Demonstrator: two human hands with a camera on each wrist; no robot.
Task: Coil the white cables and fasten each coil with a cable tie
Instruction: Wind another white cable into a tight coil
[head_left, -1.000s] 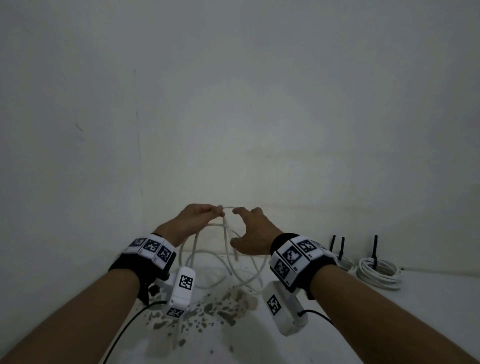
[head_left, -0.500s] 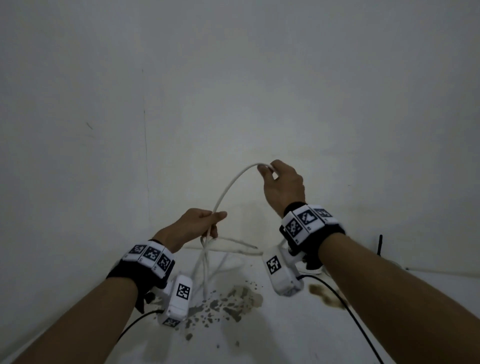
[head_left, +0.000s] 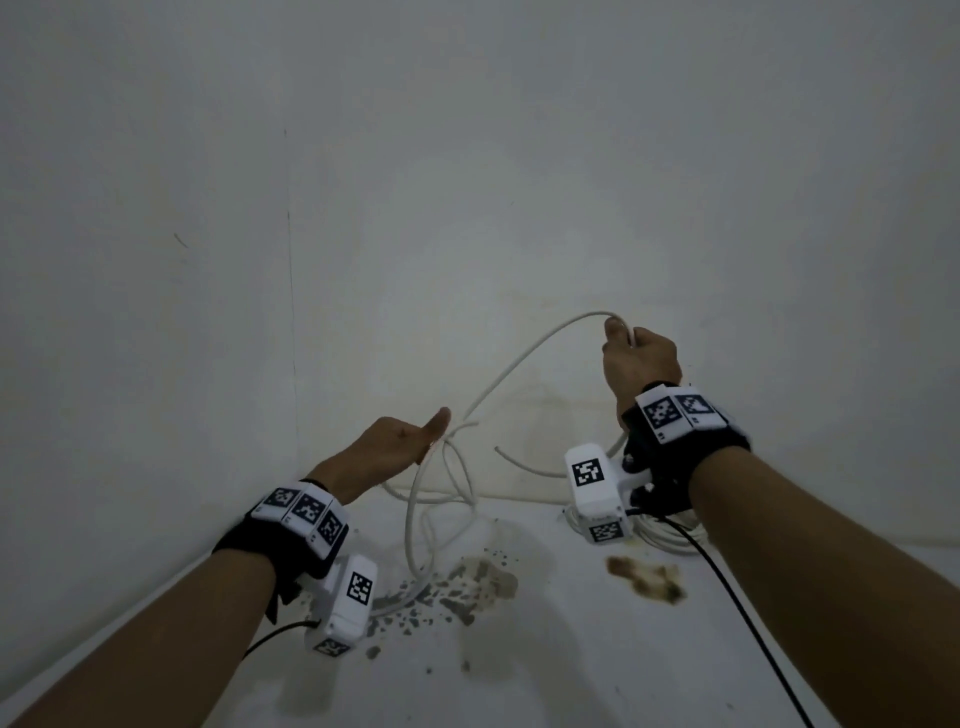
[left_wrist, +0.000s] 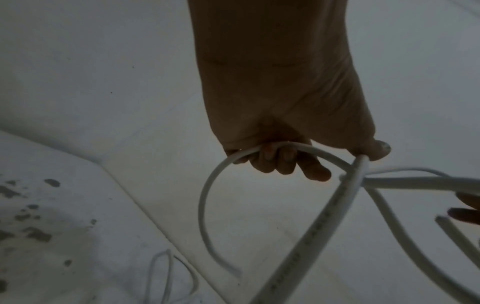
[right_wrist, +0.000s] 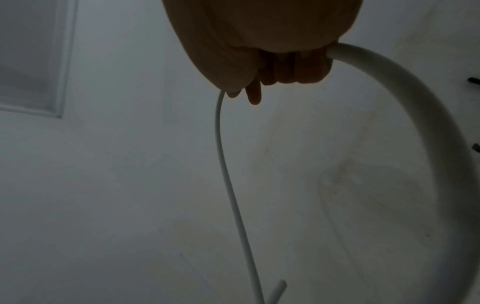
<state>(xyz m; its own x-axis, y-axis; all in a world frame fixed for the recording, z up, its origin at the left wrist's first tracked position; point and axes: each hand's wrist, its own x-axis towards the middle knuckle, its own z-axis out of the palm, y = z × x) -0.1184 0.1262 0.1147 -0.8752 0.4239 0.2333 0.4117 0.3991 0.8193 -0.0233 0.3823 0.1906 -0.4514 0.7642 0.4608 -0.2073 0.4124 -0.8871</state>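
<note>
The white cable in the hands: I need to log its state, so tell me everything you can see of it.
The white cable is thin, round and smooth, like plastic sheathing, with faint print along it. The right hand grips it raised; from there it arcs down to the left hand, which holds loose loops. These hang to the stained white surface. One cut end sticks out free. No tie is on it.

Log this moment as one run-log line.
stage: coiling | left hand: holds gathered loops of white cable | right hand: grips cable, raised | cable tie: none on this coil
</note>
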